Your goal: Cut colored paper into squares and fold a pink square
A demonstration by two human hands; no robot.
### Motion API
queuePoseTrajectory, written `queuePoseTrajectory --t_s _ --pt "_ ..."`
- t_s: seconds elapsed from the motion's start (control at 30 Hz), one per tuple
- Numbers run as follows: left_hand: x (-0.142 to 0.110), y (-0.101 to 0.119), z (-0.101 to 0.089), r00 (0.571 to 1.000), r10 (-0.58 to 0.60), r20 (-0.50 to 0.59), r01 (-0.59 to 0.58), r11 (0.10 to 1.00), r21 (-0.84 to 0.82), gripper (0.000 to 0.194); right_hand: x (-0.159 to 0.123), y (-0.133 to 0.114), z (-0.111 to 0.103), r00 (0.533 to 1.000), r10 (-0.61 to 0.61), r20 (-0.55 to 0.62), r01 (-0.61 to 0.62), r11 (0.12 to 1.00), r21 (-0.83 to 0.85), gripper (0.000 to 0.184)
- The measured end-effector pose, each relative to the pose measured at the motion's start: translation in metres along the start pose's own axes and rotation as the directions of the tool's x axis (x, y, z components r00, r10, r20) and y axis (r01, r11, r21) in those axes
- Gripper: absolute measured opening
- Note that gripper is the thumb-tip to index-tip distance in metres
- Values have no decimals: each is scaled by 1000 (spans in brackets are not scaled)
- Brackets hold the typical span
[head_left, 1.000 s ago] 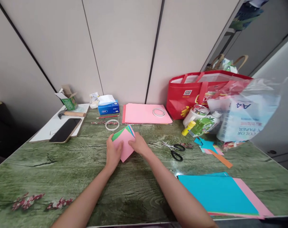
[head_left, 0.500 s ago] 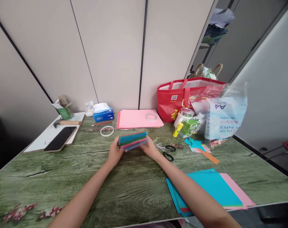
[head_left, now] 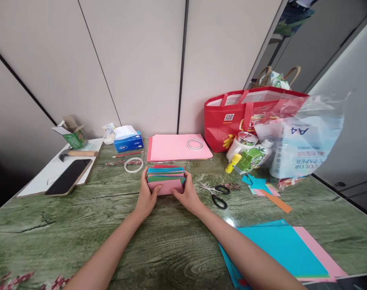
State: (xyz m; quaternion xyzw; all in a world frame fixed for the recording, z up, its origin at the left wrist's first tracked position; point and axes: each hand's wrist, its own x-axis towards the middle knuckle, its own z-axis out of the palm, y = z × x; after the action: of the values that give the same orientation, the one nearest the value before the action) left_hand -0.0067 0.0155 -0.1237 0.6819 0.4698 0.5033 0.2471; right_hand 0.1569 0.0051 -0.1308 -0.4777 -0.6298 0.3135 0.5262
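Note:
A stack of coloured paper pieces [head_left: 166, 178] is held at the middle of the table, in red, blue, green and pink, with a pink piece facing me. My left hand [head_left: 147, 194] grips its left side, thumb across the pink front. On the opposite side my right hand [head_left: 188, 194] closes on the same stack, thumb also on the front. Both hands' other fingers are partly hidden behind the paper. Just right of my right hand lie black-handled scissors [head_left: 216, 192], blades apart. A roll of white tape [head_left: 134, 164] lies beyond my left hand.
Pink sheets [head_left: 179, 147] with another tape roll [head_left: 194, 144] lie at the back. A tissue box [head_left: 128, 142], hammer [head_left: 82, 153] and phone [head_left: 69, 177] are left. Right are a glue stick [head_left: 233, 163], red bag [head_left: 215, 121], paper scraps [head_left: 259, 183] and blue sheets [head_left: 280, 245].
The paper stack has turned from tilted and blurred to facing me squarely, lower toward the table. Both thumbs now show on its front. The camera view has shifted slightly.

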Motion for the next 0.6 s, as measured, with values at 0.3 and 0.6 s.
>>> queuePoseTrajectory --t_s 0.3,0.6 --pt "-1 3 -4 939 340 -51 -318 915 248 83 -3 -3 -1 997 -35 69 36 999 -25 46" --pt "-2 11 -4 925 374 -74 -322 871 371 45 -6 -8 3 970 -209 -127 204 978 -48 65"
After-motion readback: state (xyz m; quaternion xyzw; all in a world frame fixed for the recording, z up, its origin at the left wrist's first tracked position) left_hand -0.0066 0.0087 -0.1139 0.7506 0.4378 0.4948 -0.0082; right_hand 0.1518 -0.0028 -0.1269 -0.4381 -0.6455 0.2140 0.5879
